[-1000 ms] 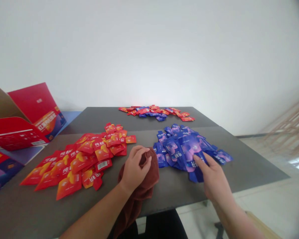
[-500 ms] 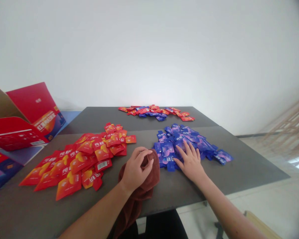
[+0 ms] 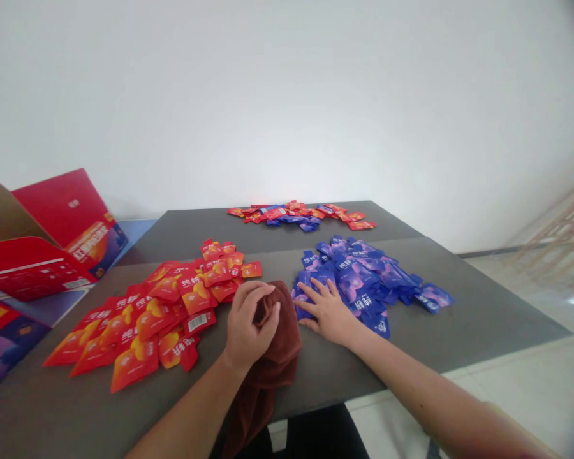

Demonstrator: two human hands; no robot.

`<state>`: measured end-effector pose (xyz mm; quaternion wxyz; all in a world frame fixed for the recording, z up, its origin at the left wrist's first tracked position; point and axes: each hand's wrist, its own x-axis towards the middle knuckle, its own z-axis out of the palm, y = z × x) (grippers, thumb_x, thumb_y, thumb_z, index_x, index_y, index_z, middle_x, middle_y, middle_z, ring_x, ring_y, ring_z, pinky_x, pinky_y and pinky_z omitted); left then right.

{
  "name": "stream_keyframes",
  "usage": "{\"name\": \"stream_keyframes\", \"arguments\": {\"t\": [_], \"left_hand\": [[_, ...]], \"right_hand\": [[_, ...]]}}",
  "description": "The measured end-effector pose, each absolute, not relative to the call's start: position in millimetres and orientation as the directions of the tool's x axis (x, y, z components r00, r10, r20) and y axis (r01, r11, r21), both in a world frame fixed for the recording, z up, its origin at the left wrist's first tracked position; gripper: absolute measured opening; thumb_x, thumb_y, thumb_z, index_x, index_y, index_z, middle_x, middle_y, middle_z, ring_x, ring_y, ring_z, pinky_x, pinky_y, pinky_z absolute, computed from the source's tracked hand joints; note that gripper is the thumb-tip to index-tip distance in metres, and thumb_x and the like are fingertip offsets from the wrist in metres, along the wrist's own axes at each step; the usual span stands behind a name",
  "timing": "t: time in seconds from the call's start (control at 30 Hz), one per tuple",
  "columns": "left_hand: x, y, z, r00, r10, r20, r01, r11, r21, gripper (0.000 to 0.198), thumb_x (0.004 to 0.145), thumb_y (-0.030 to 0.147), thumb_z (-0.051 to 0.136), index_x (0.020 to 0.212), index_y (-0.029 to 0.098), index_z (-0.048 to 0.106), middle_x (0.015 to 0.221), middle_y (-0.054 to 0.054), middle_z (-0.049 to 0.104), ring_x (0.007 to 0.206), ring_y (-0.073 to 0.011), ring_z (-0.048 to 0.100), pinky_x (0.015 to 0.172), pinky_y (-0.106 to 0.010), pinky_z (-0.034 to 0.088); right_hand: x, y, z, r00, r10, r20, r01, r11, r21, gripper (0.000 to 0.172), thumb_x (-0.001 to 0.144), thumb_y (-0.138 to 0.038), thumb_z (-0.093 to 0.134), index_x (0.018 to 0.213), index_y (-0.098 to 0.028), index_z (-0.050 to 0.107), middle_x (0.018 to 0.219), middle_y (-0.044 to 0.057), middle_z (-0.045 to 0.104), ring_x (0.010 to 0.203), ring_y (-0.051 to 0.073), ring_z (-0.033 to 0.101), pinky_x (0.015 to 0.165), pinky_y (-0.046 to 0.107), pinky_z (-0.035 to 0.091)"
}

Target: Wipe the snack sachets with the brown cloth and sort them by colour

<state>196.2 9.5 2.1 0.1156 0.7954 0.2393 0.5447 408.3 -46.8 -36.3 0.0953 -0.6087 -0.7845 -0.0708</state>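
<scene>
Lightly, the right hand [image 3: 328,311] rests on the heap of blue foil sachets [image 3: 363,280], its fingers [image 3: 316,294] spread apart, on the grey table [image 3: 440,338]. The left hand [image 3: 249,325] curls closed around a bunched brown towel [image 3: 277,363]. That towel looks soft and limp, best gripped by its gathered fold; the sachets look light and slippery, easiest pinched by an edge.

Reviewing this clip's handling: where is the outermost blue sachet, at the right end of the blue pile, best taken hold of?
Pinch its free outer end, coming from the right, away from the pile. The blue sachet lies flat and thin on the grey table, and that end sticks out past the others, so fingers could likely lift it there without disturbing the pile.
</scene>
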Motion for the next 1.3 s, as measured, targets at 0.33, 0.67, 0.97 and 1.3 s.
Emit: {"name": "stream_keyframes", "arguments": {"t": [0.33,0.67,0.97,1.3], "left_hand": [[201,7,-2,0.388,0.544,0.744,0.257,-0.839,0.48,0.027,0.083,0.016,0.058,0.11,0.021,0.055,0.106,-0.007,0.056,0.1,-0.0189,0.057,0.09,-0.035,0.048],[203,10,-5,0.365,0.575,0.732,0.246,-0.818,0.52,0.026,0.084,0.015,0.057,0.11,0.021,0.055,0.106,-0.006,0.056,0.101,-0.0178,0.057,0.091,-0.034,0.048],[208,6,-7,0.389,0.605,0.695,0.23,-0.794,0.563,0.024,0.084,0.015,0.056,0.107,0.021,0.056,0.106,-0.007,0.057,0.1,-0.0179,0.057,0.09,-0.033,0.049],[216,12,-18,0.366,0.763,0.533,0.308,-0.64,0.704,0.02,0.086,0.018,0.054,0.106,0.022,0.058,0.107,-0.007,0.058,0.101,-0.0187,0.059,0.091,-0.036,0.049]], "right_hand": [[428,-40,-36,-0.166,0.953,0.253,0.986,0.163,0.035,0.041,0.089,-0.047,0.053,0.128,-0.034,0.058,0.148,0.007,0.043,0.136,0.037,0.031,0.106,0.066,0.019],[427,-37,-29,-0.156,0.953,0.261,0.987,0.143,0.07,0.051,0.085,-0.052,0.057,0.13,-0.03,0.057,0.147,0.01,0.044,0.136,0.037,0.033,0.109,0.065,0.017],[436,-26,2,-0.232,0.948,0.218,0.972,0.235,0.013,0.054,0.087,-0.053,0.054,0.13,-0.021,0.056,0.136,0.013,0.054,0.127,0.03,0.048,0.108,0.052,0.032],[513,77,19,0.007,0.982,0.187,0.948,0.053,-0.313,0.058,0.088,-0.044,0.056,0.138,-0.018,0.045,0.138,0.012,0.051,0.129,0.025,0.047,0.109,0.041,0.034]]}}
